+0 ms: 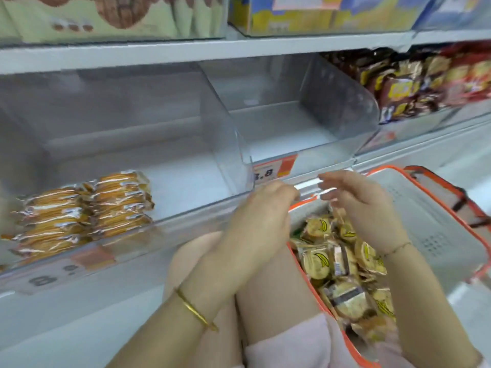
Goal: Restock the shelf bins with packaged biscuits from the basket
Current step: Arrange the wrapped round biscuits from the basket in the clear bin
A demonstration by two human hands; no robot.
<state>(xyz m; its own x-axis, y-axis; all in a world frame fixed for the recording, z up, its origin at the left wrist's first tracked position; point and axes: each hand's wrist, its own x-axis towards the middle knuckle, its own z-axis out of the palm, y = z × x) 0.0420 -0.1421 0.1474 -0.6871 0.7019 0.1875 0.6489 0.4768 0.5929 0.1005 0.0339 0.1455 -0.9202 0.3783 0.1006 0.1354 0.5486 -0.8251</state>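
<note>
A white basket with an orange rim sits at the lower right, filled with several round biscuit packets printed with yellow bananas. My right hand hovers over the basket's far end with relaxed fingers pointing left, and I see nothing in it. My left hand hangs just left of the basket, in front of the shelf edge, its fingers loosely curled around nothing visible. The clear bin on the left holds two stacks of orange biscuit packets in its left part. The middle bin has nothing in it.
A clear divider separates the two bins. A bin at the right is full of brown and red packets. An orange price tag sits on the shelf rail. Boxes fill the shelf above. My knees are below the hands.
</note>
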